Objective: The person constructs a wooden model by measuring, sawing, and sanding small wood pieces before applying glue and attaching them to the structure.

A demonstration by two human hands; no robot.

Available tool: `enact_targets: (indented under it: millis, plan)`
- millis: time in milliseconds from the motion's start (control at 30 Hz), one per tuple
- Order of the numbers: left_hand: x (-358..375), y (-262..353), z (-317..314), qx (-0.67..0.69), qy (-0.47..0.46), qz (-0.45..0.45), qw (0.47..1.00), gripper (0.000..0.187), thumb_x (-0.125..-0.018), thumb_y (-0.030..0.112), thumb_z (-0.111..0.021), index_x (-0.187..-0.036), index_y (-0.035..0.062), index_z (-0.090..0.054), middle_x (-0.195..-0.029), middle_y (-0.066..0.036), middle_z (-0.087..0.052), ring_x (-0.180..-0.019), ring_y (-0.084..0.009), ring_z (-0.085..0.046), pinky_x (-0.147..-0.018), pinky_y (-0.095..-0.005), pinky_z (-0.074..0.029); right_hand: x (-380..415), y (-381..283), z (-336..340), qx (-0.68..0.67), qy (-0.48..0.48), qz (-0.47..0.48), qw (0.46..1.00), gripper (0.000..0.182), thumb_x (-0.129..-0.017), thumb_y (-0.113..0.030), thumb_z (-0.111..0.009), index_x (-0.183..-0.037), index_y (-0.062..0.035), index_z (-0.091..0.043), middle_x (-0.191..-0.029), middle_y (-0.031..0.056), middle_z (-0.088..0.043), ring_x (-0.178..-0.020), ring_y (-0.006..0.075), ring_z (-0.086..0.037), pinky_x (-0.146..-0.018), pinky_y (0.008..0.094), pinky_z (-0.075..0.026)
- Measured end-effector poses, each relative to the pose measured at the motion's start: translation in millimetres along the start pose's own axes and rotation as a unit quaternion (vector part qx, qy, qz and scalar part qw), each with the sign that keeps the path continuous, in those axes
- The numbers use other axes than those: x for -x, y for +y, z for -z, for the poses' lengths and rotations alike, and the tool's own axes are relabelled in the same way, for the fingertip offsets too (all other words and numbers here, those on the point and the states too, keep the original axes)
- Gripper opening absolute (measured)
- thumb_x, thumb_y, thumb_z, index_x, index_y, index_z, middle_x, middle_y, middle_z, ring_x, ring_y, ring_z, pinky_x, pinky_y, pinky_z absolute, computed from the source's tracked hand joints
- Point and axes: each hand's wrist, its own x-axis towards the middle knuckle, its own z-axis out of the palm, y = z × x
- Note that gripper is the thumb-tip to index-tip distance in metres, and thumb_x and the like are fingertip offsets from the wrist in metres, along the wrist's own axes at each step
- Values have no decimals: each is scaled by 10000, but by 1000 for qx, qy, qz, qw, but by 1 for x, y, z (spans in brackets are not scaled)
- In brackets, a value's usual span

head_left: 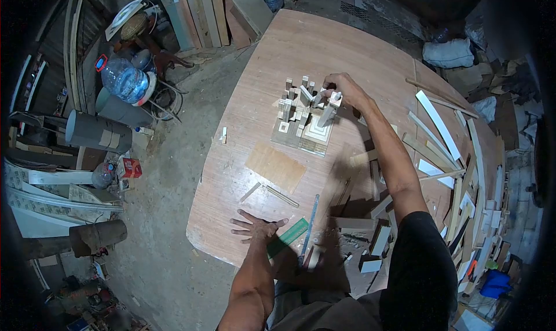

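Note:
A small wooden model (pixel 307 114) of several upright blocks and towers stands on a flat base at the middle of the table. My right hand (pixel 343 90) is at the model's far right side, its fingers bent together beside a tower; whatever they hold is too small to make out. Palm down on the near left of the table rests my left hand (pixel 259 224), fingers spread and nothing held. Its wrist side lies close to a green ruler (pixel 288 237). Past my left hand lie a thin brown sheet (pixel 275 167) and narrow wooden strips (pixel 282 196).
A blue blade-like strip (pixel 310 224) lies right of the green ruler. Wood strips and white offcuts (pixel 438 125) crowd the table's right side, with block pieces (pixel 370 266) near my body. On the floor at left stand a chair with a water bottle (pixel 123 81) and grey cylinders.

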Motion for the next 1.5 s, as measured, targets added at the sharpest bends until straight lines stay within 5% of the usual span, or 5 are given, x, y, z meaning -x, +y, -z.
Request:
enact_targets:
  millis: [1000, 1133, 1200, 1333, 1500]
  plan:
    - [-2, -25, -13, 37, 69, -103, 992, 1702, -491, 609, -930, -1468, 150, 387, -1491, -279, 441, -1384, -562, 336, -1071, -803, -25, 45, -13, 3, -108, 163, -53, 979, 238, -844, 0, -669, -1079, 1, -635, -859, 126, -690, -791, 194, -646, -692, 369, -520]
    - [-55, -92, -18, 112, 272, -387, 874, 794, -817, 443, -793, -1382, -28, -492, -1442, -363, -401, -1352, -460, -397, -1062, -561, -370, 60, -23, 27, -118, 145, -108, 976, 328, -840, -78, -727, -1142, 8, -633, -997, 186, -712, -922, 275, -697, -833, 364, -532]
    - [-8, -59, 31, 352, 185, -411, 820, 357, -970, 281, -632, -928, -72, -670, -910, -231, -680, -893, -326, -648, -828, -424, -494, 62, -19, 33, -104, 141, -92, 980, 337, -846, -81, -727, -1152, 21, -629, -998, 176, -713, -934, 259, -698, -839, 360, -537]
    - [-18, 46, 97, 310, 213, -485, 789, 311, -1006, 227, -564, -977, -63, -674, -870, -182, -687, -819, -227, -651, -770, -360, -511, 55, -11, 31, -117, 134, -100, 979, 340, -853, -81, -724, -1159, 32, -626, -1000, 172, -713, -952, 245, -695, -855, 355, -543]
    - [-80, 205, 125, 464, -83, -476, 742, 526, -1060, 452, -442, -1350, 27, -550, -1256, -107, -643, -1118, -197, -611, -939, -334, -470, 44, -8, 29, -177, 126, -100, 971, 363, -855, -75, -716, -1192, 31, -635, -1050, 170, -704, -966, 265, -689, -873, 350, -546]
